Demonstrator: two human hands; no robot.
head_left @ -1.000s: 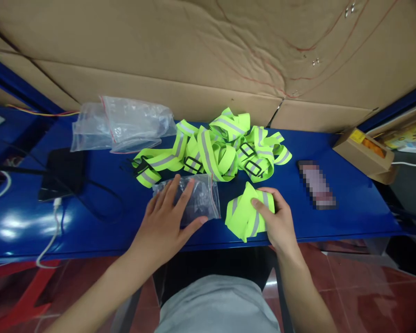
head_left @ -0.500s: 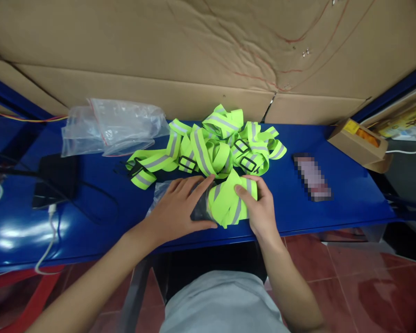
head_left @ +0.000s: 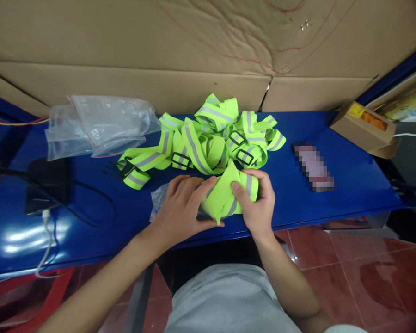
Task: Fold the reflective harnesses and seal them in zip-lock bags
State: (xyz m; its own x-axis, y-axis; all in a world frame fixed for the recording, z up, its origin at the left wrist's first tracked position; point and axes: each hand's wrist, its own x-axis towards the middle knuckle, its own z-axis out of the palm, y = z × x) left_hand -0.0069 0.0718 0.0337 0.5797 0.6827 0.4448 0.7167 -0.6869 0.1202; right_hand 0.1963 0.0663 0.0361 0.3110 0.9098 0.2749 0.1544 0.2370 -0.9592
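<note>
A folded bundle of neon yellow-green reflective strap [head_left: 225, 194] with grey stripes is gripped in my right hand [head_left: 258, 203], thumb on top. My left hand [head_left: 182, 203] holds a clear plastic bag [head_left: 158, 199] against the left end of the bundle. The bag is mostly hidden under that hand, and its film shows at the bundle's left edge. How far the strap sits inside it, I cannot tell. Just behind both hands lies a tangled pile of the same reflective straps [head_left: 197, 143], with black buckles [head_left: 181, 160] on them.
Clear plastic bags [head_left: 104, 125] lie at the back left of the blue table [head_left: 360, 194]. A black device [head_left: 46, 185] with cables is at the left. On the right are a blurred-out phone [head_left: 314, 169] and a small cardboard box [head_left: 358, 129]. Cardboard [head_left: 125, 83] backs the table.
The bundle's left end has come closer to my left hand, whose fingers now overlap its edge at the bag. The view has shifted slightly. The strap pile stays put.
</note>
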